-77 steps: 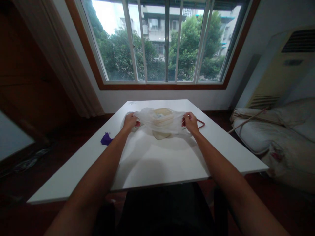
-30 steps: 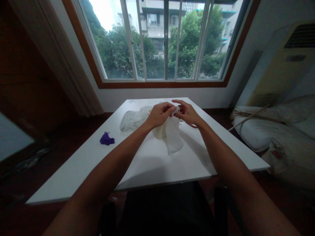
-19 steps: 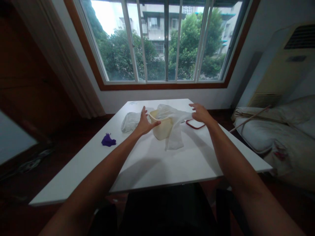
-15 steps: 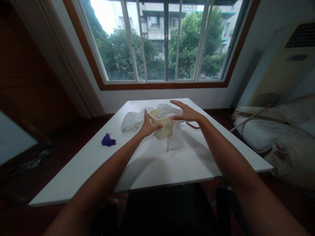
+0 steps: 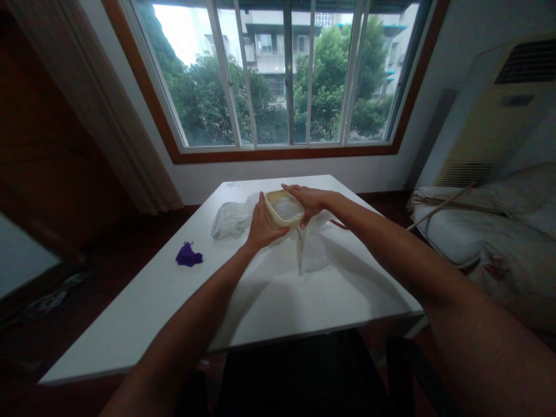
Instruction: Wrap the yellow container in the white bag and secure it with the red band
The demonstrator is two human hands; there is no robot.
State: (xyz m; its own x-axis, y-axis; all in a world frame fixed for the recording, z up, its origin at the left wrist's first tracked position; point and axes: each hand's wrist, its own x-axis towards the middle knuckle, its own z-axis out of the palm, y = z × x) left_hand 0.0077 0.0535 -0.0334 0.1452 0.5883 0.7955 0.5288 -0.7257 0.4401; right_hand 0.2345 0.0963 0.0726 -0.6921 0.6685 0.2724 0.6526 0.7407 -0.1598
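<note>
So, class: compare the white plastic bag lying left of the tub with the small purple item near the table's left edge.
The white plastic bag is larger, pale and translucent; the purple item is small, dark and opaque. The bag lies close to the left hand; the purple item lies apart. Both rest crumpled on the white table.

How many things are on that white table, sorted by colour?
Cream: 1, the tub, gripped between the left hand and the right hand.
White or clear: 2, the crumpled bag behind the left hand and the bag draped over the tub's side.
Purple: 1, the small scrap.
Total: 4 on the table.
</note>
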